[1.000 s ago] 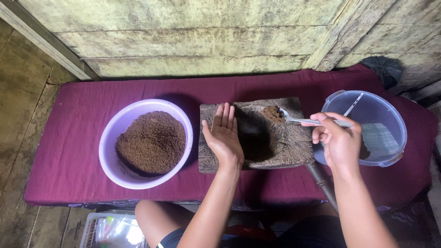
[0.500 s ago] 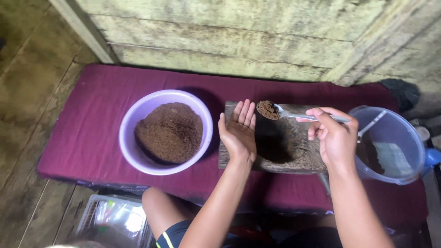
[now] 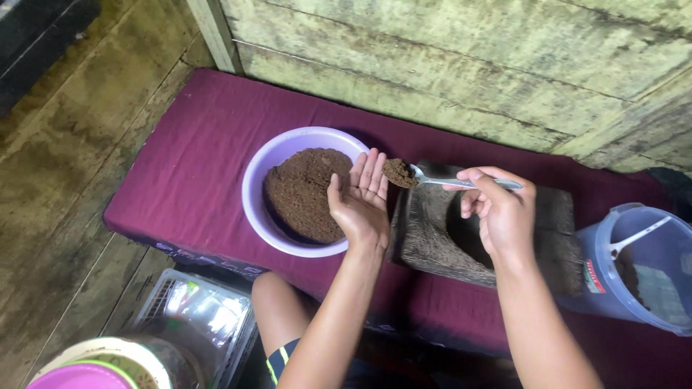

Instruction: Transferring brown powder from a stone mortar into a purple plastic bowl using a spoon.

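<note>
The right hand [image 3: 501,212] gripped a metal spoon [image 3: 440,180] heaped with brown powder; the left hand [image 3: 360,198] lay open beneath its bowl, beside the purple basin [image 3: 252,194]. A red label [image 3: 595,276] marked the clear tub [image 3: 641,266] at right.

- Right hand [image 3: 504,216] pinches a metal spoon [image 3: 447,181] heaped with brown powder; its tip touches the open left hand [image 3: 362,198]
- Below: purple bowl [image 3: 254,180] of powder; dark stone mortar [image 3: 432,238]
- Maroon-covered tabletop [image 3: 180,166]; clear tub [image 3: 634,266] at right

Blue tub [image 3: 634,266] chopped off by the right edge, contents too murky to call. Round containers [image 3: 108,364] cropped bottom-left. Mortar's [image 3: 497,238] hollow half hidden behind right hand [image 3: 501,212].
</note>
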